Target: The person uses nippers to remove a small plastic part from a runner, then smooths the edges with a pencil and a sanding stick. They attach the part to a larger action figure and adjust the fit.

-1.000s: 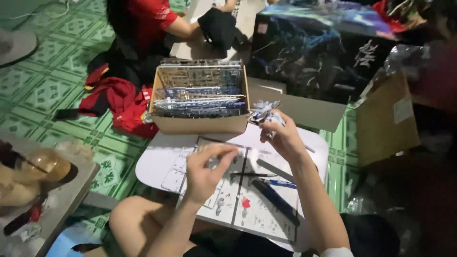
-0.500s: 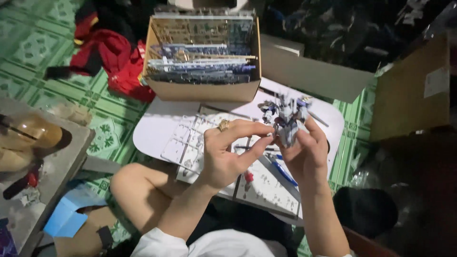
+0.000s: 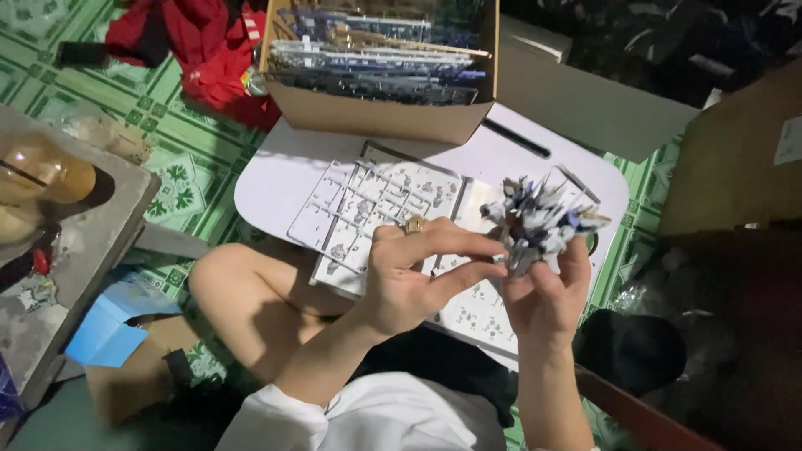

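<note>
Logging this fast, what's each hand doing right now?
Left hand: fingers pinched at the model figure; a firm grip cannot be told.
Right hand: closed, holding the model figure from below.

A small white and purple model figure (image 3: pixel 539 221) is gripped from below by the right hand (image 3: pixel 543 296). Its side is touched by the fingertips (image 3: pixel 493 248) of the left hand (image 3: pixel 413 280). A white parts frame (image 3: pixel 368 209) is seen beyond the left hand, on a white lap table (image 3: pixel 276 179). Further beyond, a cardboard box (image 3: pixel 376 117) filled with parts frames is observed.
</note>
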